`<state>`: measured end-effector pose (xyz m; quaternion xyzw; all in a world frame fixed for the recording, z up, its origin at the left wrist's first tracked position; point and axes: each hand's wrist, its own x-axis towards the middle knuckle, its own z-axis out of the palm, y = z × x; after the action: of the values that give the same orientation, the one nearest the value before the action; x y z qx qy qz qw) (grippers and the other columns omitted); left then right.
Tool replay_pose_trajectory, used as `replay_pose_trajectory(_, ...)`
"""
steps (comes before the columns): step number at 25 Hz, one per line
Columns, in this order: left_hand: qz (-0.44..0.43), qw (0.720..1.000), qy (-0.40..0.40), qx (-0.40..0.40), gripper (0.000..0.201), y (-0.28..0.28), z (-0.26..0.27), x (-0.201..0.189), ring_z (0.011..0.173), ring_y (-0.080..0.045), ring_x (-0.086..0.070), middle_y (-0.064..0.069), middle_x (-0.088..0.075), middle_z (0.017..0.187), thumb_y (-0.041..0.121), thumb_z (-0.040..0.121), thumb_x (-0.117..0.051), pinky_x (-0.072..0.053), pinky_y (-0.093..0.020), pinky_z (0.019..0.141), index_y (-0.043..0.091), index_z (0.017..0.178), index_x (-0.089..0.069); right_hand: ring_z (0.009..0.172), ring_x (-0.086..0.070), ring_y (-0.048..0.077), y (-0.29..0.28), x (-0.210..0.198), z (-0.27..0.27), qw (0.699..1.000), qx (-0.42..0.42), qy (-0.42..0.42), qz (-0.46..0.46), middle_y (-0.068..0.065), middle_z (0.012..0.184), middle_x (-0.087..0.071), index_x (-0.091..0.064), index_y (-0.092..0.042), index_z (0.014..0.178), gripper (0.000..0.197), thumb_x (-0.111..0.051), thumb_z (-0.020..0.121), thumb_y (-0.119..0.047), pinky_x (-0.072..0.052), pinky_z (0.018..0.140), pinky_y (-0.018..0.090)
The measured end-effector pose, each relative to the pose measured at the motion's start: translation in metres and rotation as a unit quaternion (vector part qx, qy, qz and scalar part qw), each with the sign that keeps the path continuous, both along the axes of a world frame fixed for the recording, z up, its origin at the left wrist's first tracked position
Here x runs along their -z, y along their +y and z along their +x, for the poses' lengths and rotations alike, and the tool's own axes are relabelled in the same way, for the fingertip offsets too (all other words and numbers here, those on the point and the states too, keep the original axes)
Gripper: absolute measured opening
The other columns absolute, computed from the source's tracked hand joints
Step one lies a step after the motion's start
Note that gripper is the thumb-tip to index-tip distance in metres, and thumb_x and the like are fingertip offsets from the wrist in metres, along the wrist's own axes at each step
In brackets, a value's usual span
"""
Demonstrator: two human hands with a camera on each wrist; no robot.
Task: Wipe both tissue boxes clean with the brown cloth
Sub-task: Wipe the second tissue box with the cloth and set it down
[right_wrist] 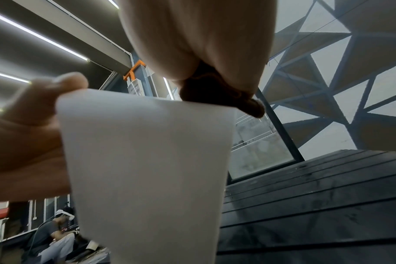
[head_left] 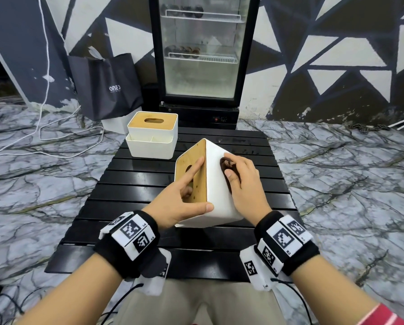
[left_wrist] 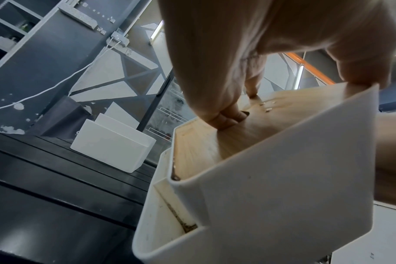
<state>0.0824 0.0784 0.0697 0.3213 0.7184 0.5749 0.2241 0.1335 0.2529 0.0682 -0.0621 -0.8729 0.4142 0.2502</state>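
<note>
A white tissue box [head_left: 216, 184] with a bamboo lid [head_left: 196, 170] is tipped on its side over the middle of the black table, lid facing left. My left hand [head_left: 184, 195] grips it: two fingers are curled into the lid slot, the forefinger lies along the lid and the thumb hooks the near corner. In the left wrist view the box [left_wrist: 271, 187] fills the frame. My right hand [head_left: 240, 181] presses a bunched brown cloth [head_left: 226, 166] against the white upper side. The cloth [right_wrist: 217, 92] sits at the box's top edge [right_wrist: 147, 151]. A second, matching tissue box [head_left: 152, 134] stands upright at the far left.
The low black slatted table [head_left: 130, 184] stands on a marble-patterned floor. Behind it are a glass-door fridge [head_left: 201, 55] and a dark shopping bag [head_left: 107, 85]. White cables [head_left: 55, 127] trail on the floor to the left. A seated person [right_wrist: 50, 232] shows in the right wrist view.
</note>
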Motion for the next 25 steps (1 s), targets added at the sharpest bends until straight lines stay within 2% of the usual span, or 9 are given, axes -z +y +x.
replay_pose_trajectory(2, 0.008, 1.0, -0.002, -0.007, 0.097, -0.003, -0.001, 0.002, 0.088, -0.016, -0.054, 0.0, -0.056, 0.117, 0.042, 0.056, -0.076, -0.048, -0.039, 0.094, 0.066, 0.131, -0.02, 0.115, -0.036, 0.019, -0.005, 0.009, 0.011, 1.0, -0.001, 0.0, 0.005, -0.006, 0.121, -0.044, -0.046, -0.024, 0.128, 0.035, -0.042, 0.094, -0.015, -0.02, 0.089, 0.015)
replay_pose_trajectory(3, 0.013, 1.0, -0.003, -0.009, 0.097, -0.005, -0.001, 0.004, 0.089, -0.016, -0.055, 0.002, -0.056, 0.119, 0.042, 0.056, -0.076, -0.048, -0.039, 0.094, 0.066, 0.131, -0.02, 0.113, -0.036, 0.017, -0.008, 0.013, 0.017, 1.0, 0.0, 0.005, 0.009, -0.009, 0.119, -0.042, -0.046, -0.024, 0.127, 0.035, -0.04, 0.094, -0.018, -0.021, 0.088, 0.013)
replay_pose_trajectory(7, 0.028, 0.999, -0.011, -0.018, 0.1, -0.008, 0.001, 0.007, 0.094, -0.007, -0.06, 0.018, -0.054, 0.123, 0.043, 0.056, -0.077, -0.049, -0.027, 0.092, 0.062, 0.134, -0.017, 0.111, -0.031, 0.008, -0.027, 0.025, 0.036, 0.999, 0.008, 0.031, 0.005, -0.016, 0.118, -0.04, -0.047, -0.027, 0.127, 0.041, -0.033, 0.088, -0.033, -0.017, 0.094, 0.001)
replay_pose_trajectory(11, 0.03, 0.999, -0.009, -0.019, 0.11, -0.009, -0.002, 0.007, 0.105, -0.013, -0.063, 0.016, -0.053, 0.127, 0.052, 0.053, -0.082, -0.049, -0.031, 0.095, 0.059, 0.139, -0.014, 0.113, -0.03, 0.001, -0.052, 0.025, 0.043, 0.998, -0.02, 0.066, 0.009, -0.014, 0.121, -0.044, -0.047, -0.027, 0.128, 0.044, -0.029, 0.088, -0.037, -0.017, 0.099, 0.005)
replay_pose_trajectory(14, 0.038, 0.999, -0.012, -0.023, 0.113, -0.008, -0.003, 0.007, 0.101, -0.013, -0.064, 0.016, -0.059, 0.121, 0.057, 0.049, -0.084, -0.051, -0.029, 0.091, 0.057, 0.139, -0.015, 0.116, -0.029, -0.004, -0.047, 0.028, 0.044, 0.996, -0.035, 0.079, 0.0, -0.016, 0.122, -0.045, -0.045, -0.03, 0.128, 0.041, -0.031, 0.09, -0.035, -0.017, 0.1, 0.005)
replay_pose_trajectory(17, 0.043, 0.998, -0.013, -0.034, 0.114, -0.008, -0.004, 0.008, 0.095, -0.008, -0.065, 0.02, -0.06, 0.117, 0.051, 0.05, -0.084, -0.051, -0.022, 0.085, 0.055, 0.14, -0.015, 0.116, -0.027, -0.008, -0.037, 0.033, 0.044, 0.997, -0.007, 0.078, -0.008, -0.017, 0.121, -0.043, -0.042, -0.035, 0.125, 0.039, -0.03, 0.089, -0.038, -0.017, 0.099, 0.004)
replay_pose_trajectory(20, 0.044, 0.999, -0.013, -0.025, 0.117, -0.007, -0.004, 0.008, 0.102, -0.013, -0.064, 0.019, -0.057, 0.121, 0.055, 0.049, -0.084, -0.051, -0.025, 0.09, 0.053, 0.142, -0.013, 0.116, -0.025, -0.009, -0.048, 0.032, 0.044, 0.997, -0.007, 0.074, -0.012, -0.015, 0.123, -0.042, -0.045, -0.029, 0.128, 0.043, -0.031, 0.088, -0.038, -0.015, 0.1, 0.004)
replay_pose_trajectory(22, 0.046, 0.999, -0.013, -0.011, 0.111, -0.009, -0.003, 0.006, 0.103, -0.013, -0.063, 0.018, -0.054, 0.126, 0.046, 0.054, -0.083, -0.05, -0.027, 0.092, 0.056, 0.141, -0.014, 0.118, -0.026, -0.004, -0.053, 0.03, 0.045, 0.996, -0.035, 0.082, 0.012, -0.014, 0.124, -0.042, -0.044, -0.028, 0.129, 0.042, -0.032, 0.09, -0.034, -0.016, 0.102, 0.007)
replay_pose_trajectory(25, 0.055, 0.998, -0.011, 0.005, 0.099, -0.011, -0.001, 0.006, 0.094, -0.006, -0.062, 0.017, -0.048, 0.131, 0.039, 0.058, -0.076, -0.049, -0.019, 0.084, 0.059, 0.134, -0.016, 0.119, -0.027, -0.004, -0.039, 0.028, 0.046, 0.995, -0.067, 0.07, 0.03, -0.017, 0.124, -0.04, -0.042, -0.031, 0.13, 0.041, -0.033, 0.09, -0.035, -0.017, 0.102, 0.007)
